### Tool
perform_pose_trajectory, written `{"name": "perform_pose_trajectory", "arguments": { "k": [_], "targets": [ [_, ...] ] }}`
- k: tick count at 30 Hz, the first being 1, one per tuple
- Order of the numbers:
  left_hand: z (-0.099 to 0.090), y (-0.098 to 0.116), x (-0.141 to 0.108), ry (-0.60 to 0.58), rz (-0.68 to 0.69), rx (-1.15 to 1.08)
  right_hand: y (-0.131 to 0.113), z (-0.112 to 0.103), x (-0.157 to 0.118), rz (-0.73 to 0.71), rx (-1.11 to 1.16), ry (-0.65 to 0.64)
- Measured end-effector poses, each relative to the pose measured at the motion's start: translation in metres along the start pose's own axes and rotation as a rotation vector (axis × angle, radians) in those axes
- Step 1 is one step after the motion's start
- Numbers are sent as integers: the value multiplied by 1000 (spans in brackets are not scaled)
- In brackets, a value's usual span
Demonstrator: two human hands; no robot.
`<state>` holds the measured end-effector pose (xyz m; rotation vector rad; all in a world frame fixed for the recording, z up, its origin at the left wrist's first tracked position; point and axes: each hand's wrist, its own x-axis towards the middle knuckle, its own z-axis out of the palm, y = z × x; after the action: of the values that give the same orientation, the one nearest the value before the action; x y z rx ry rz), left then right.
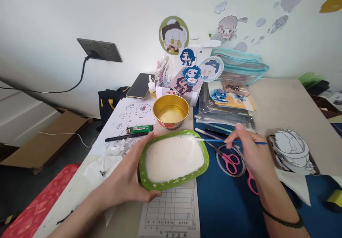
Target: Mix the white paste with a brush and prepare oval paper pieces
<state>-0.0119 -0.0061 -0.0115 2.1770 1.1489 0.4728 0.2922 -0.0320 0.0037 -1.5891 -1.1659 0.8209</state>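
Left fingers grip a white-filled green tray, right fingers a blue brush; gold bowl behind

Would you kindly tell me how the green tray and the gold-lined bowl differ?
The green tray is a rounded rectangle, while the gold-lined bowl is round. The left hand holds the tray; the bowl stands beyond it, untouched. The tray's rim is green; the bowl's is gold. Both are open-topped.

No text legible, even on the paper form
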Motion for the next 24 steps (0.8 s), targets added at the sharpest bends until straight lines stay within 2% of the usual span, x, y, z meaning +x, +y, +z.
{"name": "perform_pose_trajectory", "arguments": {
  "k": [1, 3, 4, 7, 8, 11, 12, 15, 16, 19, 20, 23, 24],
  "targets": [
    [0, -1, 0, -13, 7, 7, 0, 0, 0, -8, -5, -30],
    [-1, -2, 0, -29, 15, 17, -1, -1, 0, -11, 17, -170],
    [-1, -2, 1, -31, 16, 18, -1, 0, -1, -4, 35, -189],
    [-2, -1, 1, -34, 10, 12, -3, 1, -2, 11, 51, -47],
    [-2, -1, 1, -37, 7, 11, -4, 2, -2, 4, 45, -50],
    [-2, 1, 0, -30, -3, 14, -3, 2, -1, -6, 48, -241],
    [-2, 1, 0, -24, -2, 14, -2, 1, -1, 1, 53, -236],
    [-1, 0, 0, -20, 8, 11, 0, -1, 0, 19, 35, -27],
    [-1, 0, 0, -20, 14, 10, -1, 0, 0, 9, 28, -32],
    [0, 1, 0, 5, 15, 6, -3, 2, -2, -12, 35, -257],
    [1, 2, 0, 19, 8, 3, -4, 3, -3, -8, 38, -255],
    [2, 4, 0, 27, 0, -7, -6, 6, -4, 5, 31, -64],
    [2, 5, 0, 23, 1, -8, -6, 7, -4, -4, 32, -83]
  ]
}}
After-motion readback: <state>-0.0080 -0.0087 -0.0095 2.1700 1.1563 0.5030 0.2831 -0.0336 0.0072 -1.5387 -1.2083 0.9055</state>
